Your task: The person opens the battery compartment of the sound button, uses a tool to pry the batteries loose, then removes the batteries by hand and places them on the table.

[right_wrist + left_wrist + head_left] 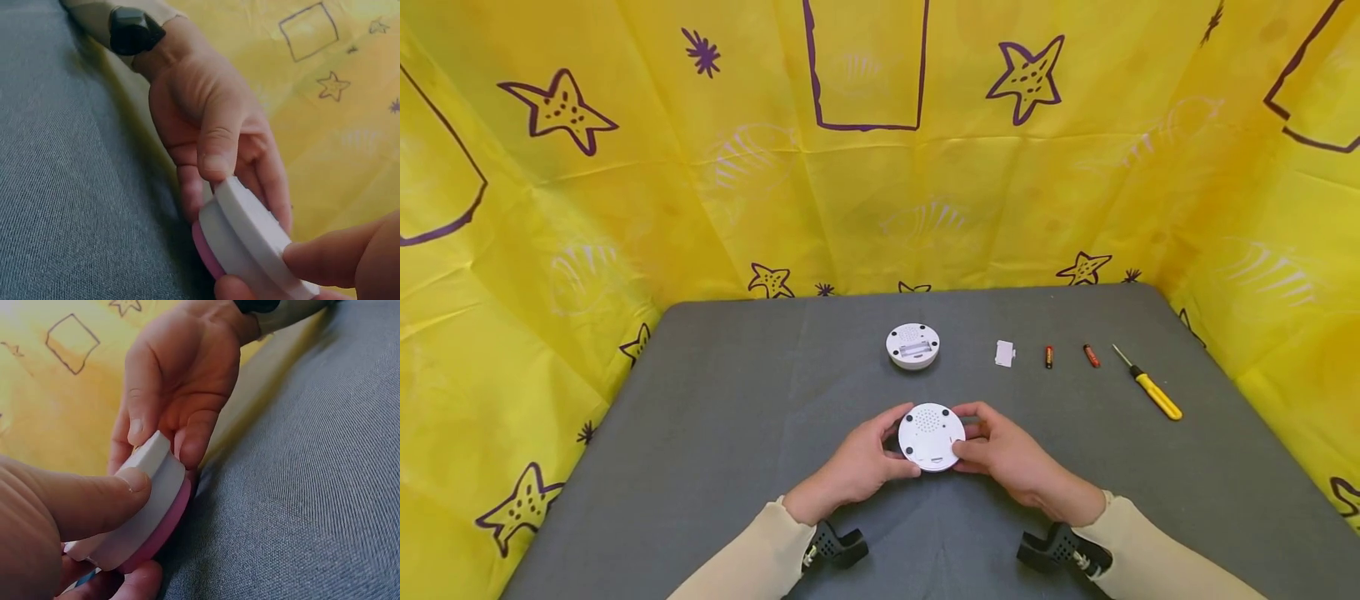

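Observation:
A round white device (932, 437) is held between both hands over the near middle of the table, its underside facing up. That face shows a patch of speaker holes, dark round feet and a small slot; a pink layer (164, 534) lines its far side in the left wrist view. The left hand (868, 454) grips the left edge, thumb on the white rim and fingers curled beneath. My right hand (1011, 454) pinches the right edge, its thumb tip (217, 165) on the rim in the right wrist view.
Behind the hands lies a second round white device (912, 361), its battery bay uncovered. To its right are a white battery cover (1004, 353), an orange-black battery (1048, 357), a red battery (1091, 356) and a yellow screwdriver (1157, 396). Yellow patterned cloth (865, 200) surrounds the grey table (737, 400).

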